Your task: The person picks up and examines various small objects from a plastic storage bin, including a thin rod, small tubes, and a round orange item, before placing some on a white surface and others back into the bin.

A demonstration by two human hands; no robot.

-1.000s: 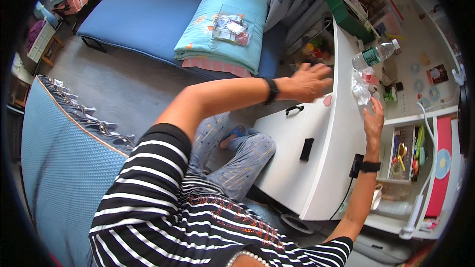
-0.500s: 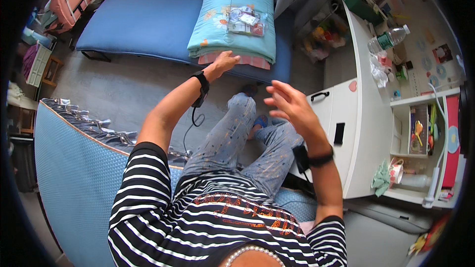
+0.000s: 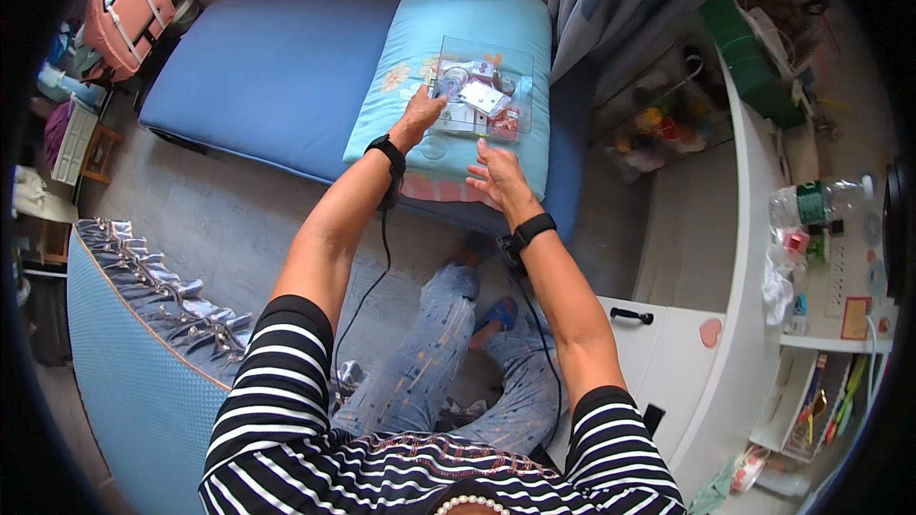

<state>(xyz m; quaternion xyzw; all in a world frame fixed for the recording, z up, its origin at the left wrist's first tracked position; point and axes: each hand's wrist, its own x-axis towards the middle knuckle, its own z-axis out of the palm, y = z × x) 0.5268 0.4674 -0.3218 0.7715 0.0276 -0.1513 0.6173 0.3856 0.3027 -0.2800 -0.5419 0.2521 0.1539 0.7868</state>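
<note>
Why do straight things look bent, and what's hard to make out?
Head view: the fisheye lens bows the white desk, and the rim fades to black; same head view: the clear tray shows mainly as thin outlines, its contents hard to identify.

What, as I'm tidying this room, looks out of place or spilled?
The clear tray of small items rests on a folded light-blue quilt, an odd, soft spot for loose things. Crumpled white material also looks untidy near the clear bottle on the white desk. I see no spill.
</note>
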